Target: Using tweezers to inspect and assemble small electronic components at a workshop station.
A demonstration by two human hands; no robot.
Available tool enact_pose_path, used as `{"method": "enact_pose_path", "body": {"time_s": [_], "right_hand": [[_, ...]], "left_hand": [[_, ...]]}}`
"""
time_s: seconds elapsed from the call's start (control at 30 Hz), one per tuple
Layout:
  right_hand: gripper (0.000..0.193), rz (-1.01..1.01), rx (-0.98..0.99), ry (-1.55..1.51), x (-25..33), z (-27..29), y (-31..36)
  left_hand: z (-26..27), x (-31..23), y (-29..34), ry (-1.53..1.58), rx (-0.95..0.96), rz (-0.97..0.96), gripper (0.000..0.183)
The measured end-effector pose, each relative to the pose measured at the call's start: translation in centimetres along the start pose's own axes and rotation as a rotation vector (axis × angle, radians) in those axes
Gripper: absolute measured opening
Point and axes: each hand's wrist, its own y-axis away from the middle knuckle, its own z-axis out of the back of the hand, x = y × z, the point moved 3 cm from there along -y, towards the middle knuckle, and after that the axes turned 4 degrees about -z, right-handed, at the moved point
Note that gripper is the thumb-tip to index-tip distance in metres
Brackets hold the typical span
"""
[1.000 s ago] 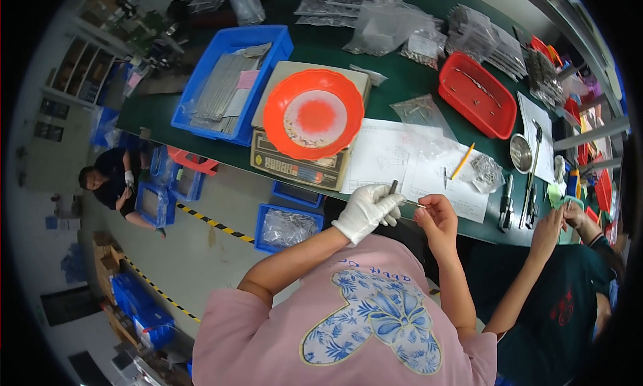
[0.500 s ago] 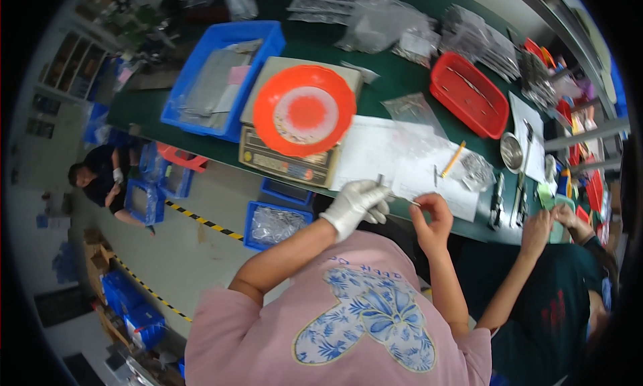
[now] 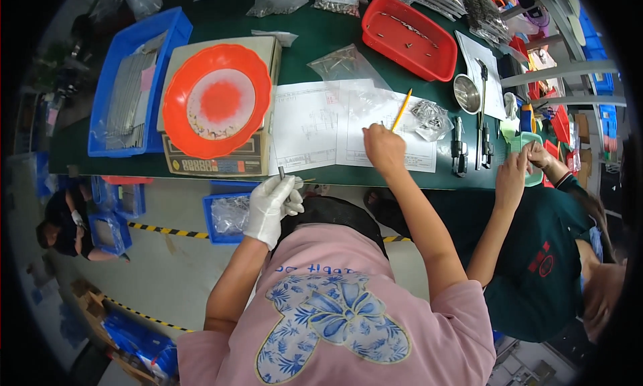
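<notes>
My left hand [image 3: 271, 210], in a white glove, is closed just off the bench's front edge. It grips a short grey metal rod [image 3: 281, 173] that sticks up from the fingers; a thin metal piece [image 3: 307, 179] juts out to the right. My bare right hand [image 3: 384, 149] is over the printed drawing sheets [image 3: 305, 128], its fingers curled down and closed beside a yellow pencil [image 3: 403, 110]. A tiny metal bit shows at those fingertips, mostly hidden. Right of the pencil lies a clear bag of small metal parts [image 3: 430, 120].
An orange dish [image 3: 177, 94] sits on a weighing scale [image 3: 221, 159], beside a blue bin [image 3: 177, 34]. A red tray [image 3: 439, 68] with small parts, a metal bowl [image 3: 467, 93] and black tools [image 3: 459, 151] lie farther right. A co-worker's hands [image 3: 519, 159] work at the right.
My right hand has left the thin piece by my left hand and reached forward onto the sheets near the pencil. The view has shifted right; my left hand still holds the rod.
</notes>
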Motion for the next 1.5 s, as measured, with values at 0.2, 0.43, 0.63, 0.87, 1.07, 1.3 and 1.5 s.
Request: {"method": "enact_pose_path", "body": {"time_s": [0.2, 0.43, 0.63, 0.87, 1.07, 1.3, 1.5], "right_hand": [[0.022, -0.089, 0.032, 0.029, -1.4, -1.3, -0.4], [0.022, -0.149, -0.022, 0.014, -2.4, -2.3, -0.1], [0.02, -0.076, 0.074, 0.067, -3.7, -4.5, 1.9], [0.024, -0.256, 0.259, 0.065, -4.9, -3.8, 2.3], [0.032, -0.647, 0.028, -0.999, -8.0, 2.1, -1.8], [0.024, -0.939, 0.176, -1.429, -10.4, 0.1, -5.7], [0.033, -1.018, -0.056, -1.037, -18.3, 0.2, -11.3]], "left_hand": [[2.2, 1.2, 0.7, 0.105, -0.145, -0.023, 0.019], [1.8, 0.8, 0.2, 0.04, -0.077, -0.003, 0.021], [1.1, 0.4, -0.4, 0.047, -0.051, 0.032, 0.019], [0.5, 0.0, -0.7, 0.058, -0.055, 0.026, 0.019], [0.8, 0.3, -1.4, 0.072, -0.034, -0.019, 0.019], [1.2, 0.2, -0.5, 0.074, -0.045, -0.012, 0.021], [1.2, 0.7, -0.2, 0.039, -0.032, -0.019, 0.022]]}}
